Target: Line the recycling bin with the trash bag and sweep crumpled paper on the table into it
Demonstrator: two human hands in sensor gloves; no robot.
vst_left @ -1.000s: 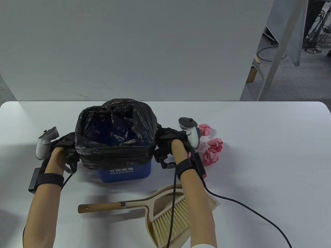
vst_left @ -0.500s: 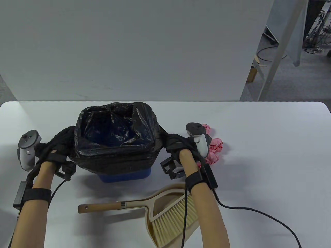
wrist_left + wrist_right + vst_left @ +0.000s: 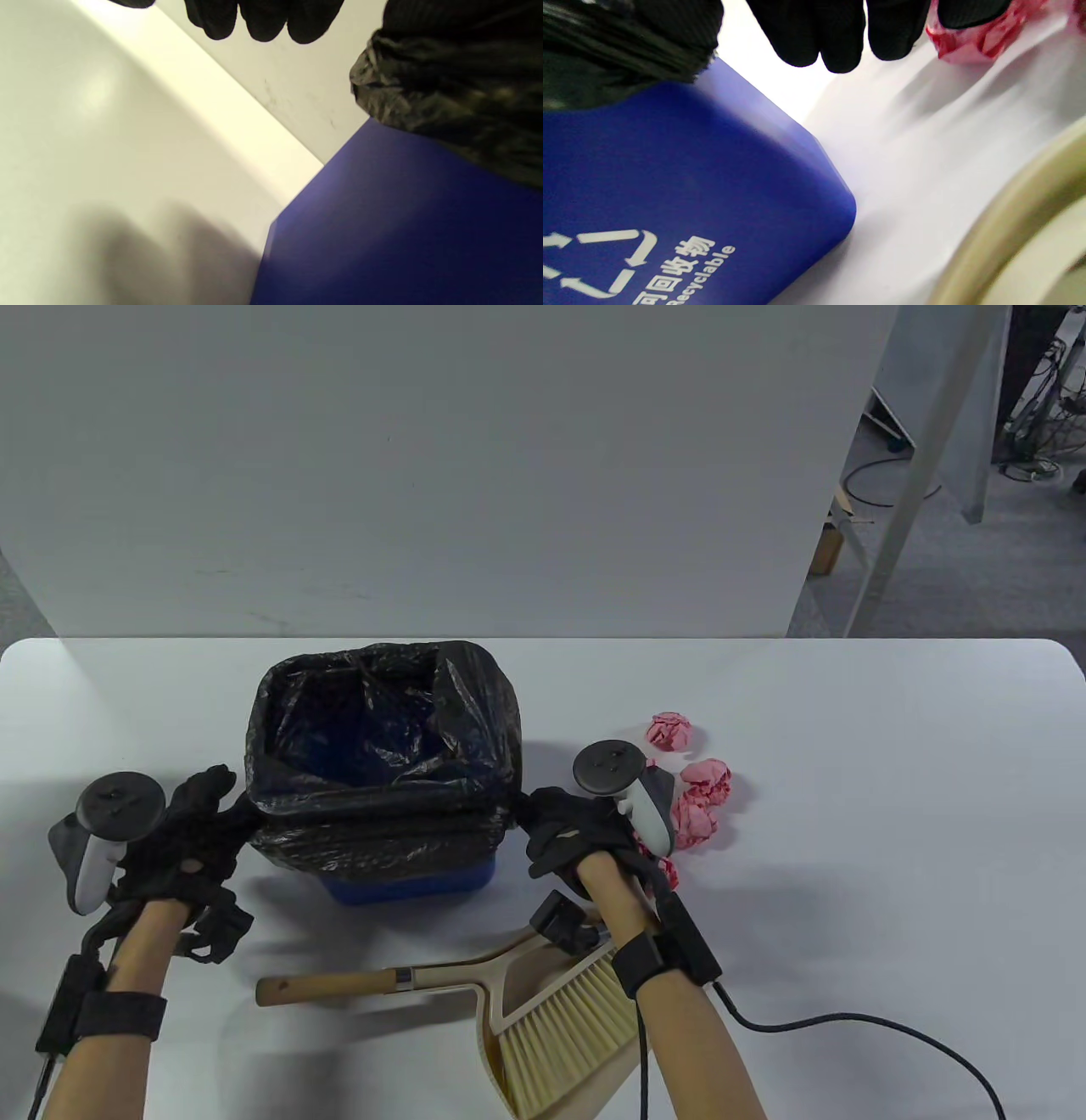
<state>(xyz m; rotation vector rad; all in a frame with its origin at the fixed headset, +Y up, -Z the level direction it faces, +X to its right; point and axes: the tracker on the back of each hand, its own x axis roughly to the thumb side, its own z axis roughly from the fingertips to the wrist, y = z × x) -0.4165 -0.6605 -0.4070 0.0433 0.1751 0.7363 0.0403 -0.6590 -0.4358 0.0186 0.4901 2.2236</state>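
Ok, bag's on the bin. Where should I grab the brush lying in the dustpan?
Take the brush by its wooden handle, which sticks out leftward, bare on the table. Come from above with the left hand; the bristles sit in the dustpan under the right forearm.

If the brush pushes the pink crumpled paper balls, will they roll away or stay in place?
The pink crumpled paper balls are probably very light, so a push would likely scatter them. Their creased, uneven surfaces suggest short, wobbling rolls. Nothing on the smooth white table blocks them, so sweep gently.
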